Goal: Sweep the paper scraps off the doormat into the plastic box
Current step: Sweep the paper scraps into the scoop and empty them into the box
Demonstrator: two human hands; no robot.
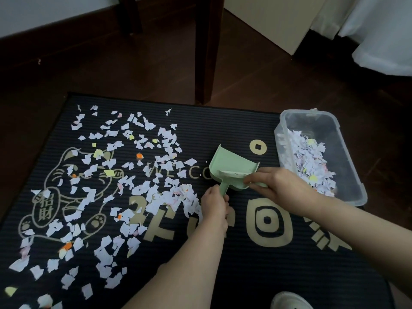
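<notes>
A black doormat (245, 259) with gold cat and lettering lies on the floor. White, yellow and orange paper scraps (107, 188) cover its left half. A small green dustpan (231, 168) sits mid-mat, its mouth pointing up-left and empty. My left hand (215, 205) grips the dustpan's handle. My right hand (283, 188) holds a small green brush piece against the pan's rear right edge; most of it is hidden under my fingers. A clear plastic box (283, 121) stands at the mat's right edge with a heap of scraps inside.
A dark wooden furniture leg (206, 50) stands just beyond the mat's far edge. A pale cabinet (278, 21) and white fabric (383, 34) are at the back right. A white shoe tip (289, 301) shows at the bottom.
</notes>
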